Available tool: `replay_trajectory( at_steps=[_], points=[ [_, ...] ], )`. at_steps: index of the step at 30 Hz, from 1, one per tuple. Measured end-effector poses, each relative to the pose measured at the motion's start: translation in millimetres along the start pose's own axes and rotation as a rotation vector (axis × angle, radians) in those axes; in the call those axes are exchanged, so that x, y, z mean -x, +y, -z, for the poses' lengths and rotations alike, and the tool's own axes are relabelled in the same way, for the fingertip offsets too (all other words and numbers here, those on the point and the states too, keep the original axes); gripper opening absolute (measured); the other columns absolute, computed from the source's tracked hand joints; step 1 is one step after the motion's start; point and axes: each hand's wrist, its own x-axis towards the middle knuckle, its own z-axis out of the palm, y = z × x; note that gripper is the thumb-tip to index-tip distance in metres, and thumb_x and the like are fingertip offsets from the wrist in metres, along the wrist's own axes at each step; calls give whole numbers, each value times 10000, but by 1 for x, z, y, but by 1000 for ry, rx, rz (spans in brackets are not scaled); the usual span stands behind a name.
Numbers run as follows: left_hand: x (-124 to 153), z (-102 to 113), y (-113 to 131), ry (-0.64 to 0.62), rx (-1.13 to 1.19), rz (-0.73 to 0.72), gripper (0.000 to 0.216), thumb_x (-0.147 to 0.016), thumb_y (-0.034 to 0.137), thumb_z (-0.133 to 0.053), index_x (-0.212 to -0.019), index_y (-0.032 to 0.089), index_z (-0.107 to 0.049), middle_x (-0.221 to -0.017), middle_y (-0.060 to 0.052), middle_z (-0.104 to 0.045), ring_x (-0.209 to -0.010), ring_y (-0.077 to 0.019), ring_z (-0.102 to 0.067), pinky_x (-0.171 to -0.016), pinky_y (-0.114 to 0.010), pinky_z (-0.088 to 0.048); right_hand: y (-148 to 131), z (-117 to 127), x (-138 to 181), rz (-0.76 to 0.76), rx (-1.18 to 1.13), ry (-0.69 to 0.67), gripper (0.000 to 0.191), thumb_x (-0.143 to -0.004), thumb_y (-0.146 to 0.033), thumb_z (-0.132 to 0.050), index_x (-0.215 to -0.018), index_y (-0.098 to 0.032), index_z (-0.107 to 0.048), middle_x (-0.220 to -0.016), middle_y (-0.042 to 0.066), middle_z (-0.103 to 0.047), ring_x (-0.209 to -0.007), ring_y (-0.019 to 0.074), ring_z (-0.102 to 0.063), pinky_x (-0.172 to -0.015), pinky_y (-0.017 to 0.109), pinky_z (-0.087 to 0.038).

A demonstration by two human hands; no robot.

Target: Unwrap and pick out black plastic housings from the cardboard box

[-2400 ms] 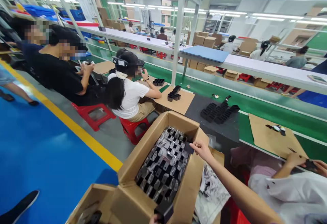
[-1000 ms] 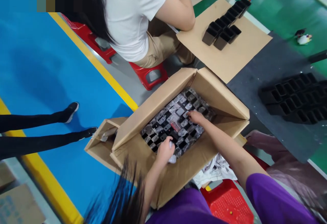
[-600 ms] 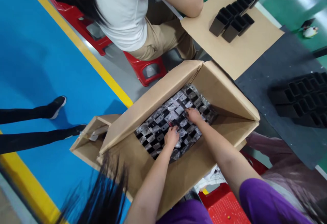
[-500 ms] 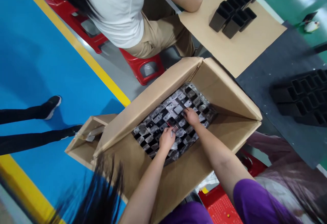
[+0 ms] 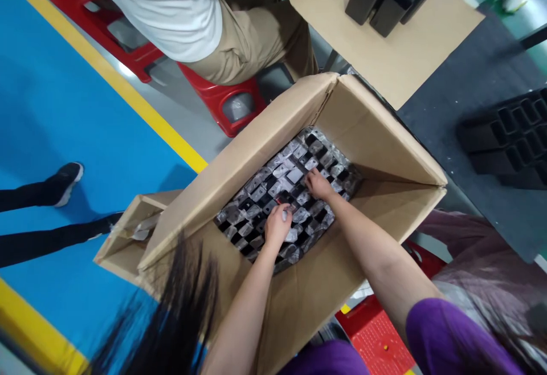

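A deep cardboard box (image 5: 376, 130) stands open in front of me, its bottom covered by rows of small black pieces, many in clear plastic wrap (image 5: 256, 192). Both my hands reach down into it. My left hand (image 5: 277, 224) is closed, fingers curled at a dark piece with a reddish patch (image 5: 285, 198); what it grips is partly hidden. Up and to its right, my right hand (image 5: 319, 184) pinches with curled fingers at the packed rows, beside a dark strip (image 5: 299, 165). Whether that strip is in its fingers is unclear.
A smaller carton (image 5: 123, 244) adjoins the box's left side. Black rectangular tubes stand on a cardboard sheet (image 5: 410, 61) and on a dark tabletop (image 5: 453, 130). A person in a white shirt (image 5: 171, 16) sits on a red stool (image 5: 222, 107); another person's legs (image 5: 43, 192) are at left.
My view has shifted, moving the tubes and seated person up in the picture. Both hands stay low in the box at nearly the same spots, with small finger movements.
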Motion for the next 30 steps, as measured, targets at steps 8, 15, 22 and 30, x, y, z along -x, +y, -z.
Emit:
replay_trajectory(
  at_steps=[8,15,22,30],
  points=[
    [-40,-17,41,45,-22,-51,466,-915,222,-611,-1379,242,-573,-1413,-95,-605,-1158,-237,-670,-934,-313,-548,11,9,0,-32,-167,45,143,-951,-173,-459,-996,-153,-592,-1010,131,-676,-945,218,-624,-898,325,-474],
    [-63,-38,62,16,-21,-55,540,-876,281,-677,-1405,253,-573,-1513,-76,-541,-1097,-264,-698,-868,-317,-555,-4,19,-4,-39,-324,-51,109,-962,-211,-508,-958,-162,-605,-803,60,-720,-715,172,-664,-757,283,-519],
    [-59,-1,29,79,-1,64,385,-981,220,-434,-1280,173,-671,-1159,-130,-759,-1041,-229,-717,-877,-282,-517,6,38,-5,-115,-290,-115,122,-932,-236,-586,-930,-176,-692,-862,60,-747,-749,163,-707,-735,255,-535],
    [-14,11,-10,-9,-20,124,357,-963,408,-526,-1220,232,-700,-995,-70,-800,-885,-208,-750,-721,-234,-523,-1,2,20,-190,-158,-173,129,-842,-148,-647,-896,-179,-760,-1016,107,-765,-993,227,-688,-871,283,-499]
  ],
)
